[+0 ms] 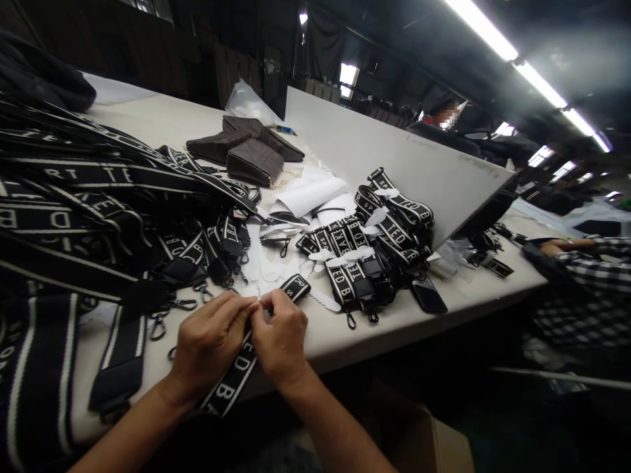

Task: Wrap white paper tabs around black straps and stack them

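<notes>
Near the table's front edge, my left hand (pixel 210 345) and my right hand (pixel 280 332) meet fingertip to fingertip, both closed in a pinch. A black bag strap (pixel 231 384) with white lettering and white edge lines passes between them. One end hangs down below my left hand, and a folded part (pixel 296 287) shows past my right knuckles. Whatever lies right at the fingertips is too small and covered to make out. To the right lie folded straps (pixel 350 263) bound with white paper strips (pixel 345 257), their metal clips at the front.
Loose straps (pixel 108 174) heap up at the left, with snap hooks (pixel 158 326) beside them. Behind are brown quilted bags (pixel 256 161), white paper (pixel 310 194) and an upright white board (pixel 374 144). A phone (pixel 428 293) lies right; a person's checked sleeve (pixel 599 266) is beyond.
</notes>
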`<state>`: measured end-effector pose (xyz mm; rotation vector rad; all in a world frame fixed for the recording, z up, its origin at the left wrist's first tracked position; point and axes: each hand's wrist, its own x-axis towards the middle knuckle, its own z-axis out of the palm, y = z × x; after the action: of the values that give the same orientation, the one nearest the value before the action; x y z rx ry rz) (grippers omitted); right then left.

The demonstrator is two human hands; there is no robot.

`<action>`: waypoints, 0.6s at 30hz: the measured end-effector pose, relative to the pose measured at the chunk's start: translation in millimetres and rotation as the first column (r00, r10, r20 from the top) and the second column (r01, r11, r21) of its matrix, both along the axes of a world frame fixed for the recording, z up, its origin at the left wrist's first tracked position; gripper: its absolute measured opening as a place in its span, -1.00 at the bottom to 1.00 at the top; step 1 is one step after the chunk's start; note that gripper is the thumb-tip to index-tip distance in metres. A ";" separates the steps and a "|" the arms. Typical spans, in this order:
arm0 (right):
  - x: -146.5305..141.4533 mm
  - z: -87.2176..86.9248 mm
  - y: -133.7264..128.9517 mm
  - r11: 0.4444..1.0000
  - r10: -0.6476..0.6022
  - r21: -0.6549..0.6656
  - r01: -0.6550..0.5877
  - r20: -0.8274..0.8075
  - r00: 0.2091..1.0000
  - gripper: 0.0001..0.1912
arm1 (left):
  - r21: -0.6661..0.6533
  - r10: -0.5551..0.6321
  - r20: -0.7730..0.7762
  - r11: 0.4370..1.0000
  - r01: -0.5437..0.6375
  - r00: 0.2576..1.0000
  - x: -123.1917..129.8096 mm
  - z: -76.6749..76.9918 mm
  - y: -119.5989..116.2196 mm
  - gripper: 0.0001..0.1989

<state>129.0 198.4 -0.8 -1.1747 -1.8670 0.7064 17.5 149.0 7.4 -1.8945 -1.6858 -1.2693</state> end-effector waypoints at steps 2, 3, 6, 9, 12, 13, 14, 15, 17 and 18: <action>2.3 -2.6 -1.9 1.000 0.005 -0.018 -0.006 -0.066 0.998 -0.89 | -0.001 -0.035 0.009 0.999 0.035 0.999 0.2 3.5 -3.1 -0.87; 3.9 -2.9 -2.2 0.999 0.015 -0.034 -0.019 -0.099 0.995 -0.89 | 0.001 -0.049 0.025 0.999 0.049 0.998 0.6 5.0 -4.6 -0.87; 8.8 -2.6 -0.6 0.994 0.066 -0.069 -0.080 -0.189 0.980 -0.88 | 0.005 -0.059 0.087 0.998 0.059 0.994 1.2 6.8 -6.9 -0.83; 12.4 -2.0 1.5 0.986 0.127 -0.073 -0.148 -0.237 0.963 -0.88 | -0.047 -0.057 0.193 0.997 0.067 0.980 -0.2 3.8 -5.7 -0.82; 14.8 -1.7 2.6 0.980 0.168 -0.063 -0.188 -0.243 0.955 -0.86 | -0.194 -0.001 0.413 0.977 0.089 0.911 -3.3 0.4 -2.6 -0.82; 15.4 -1.7 2.8 0.979 0.178 -0.059 -0.197 -0.243 0.954 -0.85 | -0.247 0.036 0.490 0.964 0.099 0.871 -4.5 0.1 -1.5 -0.77; 15.8 -1.7 3.1 0.977 0.190 -0.054 -0.208 -0.244 0.951 -0.84 | -0.294 0.073 0.554 0.949 0.113 0.829 -6.0 0.3 -0.5 -0.72; 16.1 -1.7 3.4 0.974 0.204 -0.049 -0.222 -0.245 0.948 -0.83 | -0.332 0.100 0.604 0.933 0.135 0.791 -7.6 1.1 0.2 -0.68; 16.3 -1.3 3.8 0.968 0.228 -0.042 -0.246 -0.250 0.941 -0.82 | -0.389 0.125 0.661 0.900 0.196 0.740 -11.4 3.9 1.2 -0.65; 16.2 -0.8 3.7 0.966 0.238 -0.037 -0.255 -0.257 0.937 -0.82 | -0.413 0.133 0.676 0.883 0.223 0.725 -13.3 5.4 1.2 -0.64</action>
<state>145.2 202.1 -1.6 -0.8536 -1.8017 1.0181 4.3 150.2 12.9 -1.8090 -2.5370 -1.8985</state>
